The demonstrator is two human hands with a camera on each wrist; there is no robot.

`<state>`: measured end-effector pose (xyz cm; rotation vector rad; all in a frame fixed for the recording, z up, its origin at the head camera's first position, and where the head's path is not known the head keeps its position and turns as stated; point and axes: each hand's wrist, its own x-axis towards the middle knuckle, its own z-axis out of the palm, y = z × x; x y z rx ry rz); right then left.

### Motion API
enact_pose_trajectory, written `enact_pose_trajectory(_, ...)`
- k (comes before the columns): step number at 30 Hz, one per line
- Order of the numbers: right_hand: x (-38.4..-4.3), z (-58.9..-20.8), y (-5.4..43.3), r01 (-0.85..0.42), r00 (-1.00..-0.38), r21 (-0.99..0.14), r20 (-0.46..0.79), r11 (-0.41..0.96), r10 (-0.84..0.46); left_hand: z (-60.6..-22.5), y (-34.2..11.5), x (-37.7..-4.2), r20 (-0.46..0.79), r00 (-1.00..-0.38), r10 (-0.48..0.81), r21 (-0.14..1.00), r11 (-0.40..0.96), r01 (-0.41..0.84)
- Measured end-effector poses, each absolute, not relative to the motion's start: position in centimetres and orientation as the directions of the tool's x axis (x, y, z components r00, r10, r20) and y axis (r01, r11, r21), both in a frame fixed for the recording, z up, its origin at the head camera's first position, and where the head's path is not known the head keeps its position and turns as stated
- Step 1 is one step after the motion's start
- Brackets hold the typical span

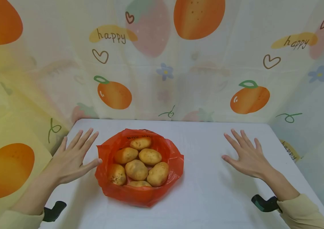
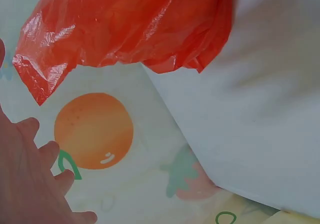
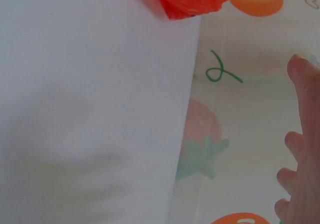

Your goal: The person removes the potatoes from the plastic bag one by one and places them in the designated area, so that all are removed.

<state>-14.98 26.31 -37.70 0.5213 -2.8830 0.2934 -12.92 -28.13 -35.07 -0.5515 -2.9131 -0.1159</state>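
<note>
An orange-red plastic bag point(image 1: 139, 195) stands with its mouth spread wide on the white table, left of the middle. Several potatoes point(image 1: 136, 170) lie heaped inside it. Just left of the bag, my left hand point(image 1: 74, 157) hovers with fingers spread, its thumb tip at the bag's rim in the head view. Over the table's right side, my right hand point(image 1: 249, 157) is held palm down, fingers apart, holding nothing. In the left wrist view the bag's crumpled side point(image 2: 135, 29) shows beyond the left hand's fingers point(image 2: 47, 154).
The white table point(image 1: 205, 190) has its far edge against a hanging cloth point(image 1: 202, 92) printed with fruit, hearts and words. Similar cloth hangs at both sides. A black strap piece point(image 1: 265, 203) sits at the right wrist, another black piece point(image 1: 54, 211) at the left.
</note>
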Motion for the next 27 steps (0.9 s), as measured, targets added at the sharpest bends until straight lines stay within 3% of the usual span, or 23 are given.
enact_pose_trajectory(11, -15.1, -37.5, 25.4, -0.379, -0.909, -0.188, 0.261, 0.906, -0.326, -34.9, -27.1, -13.2, 0.257, -0.884, 0.390, 0.085, 0.902, 0.422)
enact_pose_trajectory(27, -15.3, -37.5, 23.0, -0.420, -0.892, -0.211, 0.275, 0.883, -0.359, -35.0, -25.2, -13.5, 0.257, -0.871, 0.418, 0.168, 0.868, 0.466)
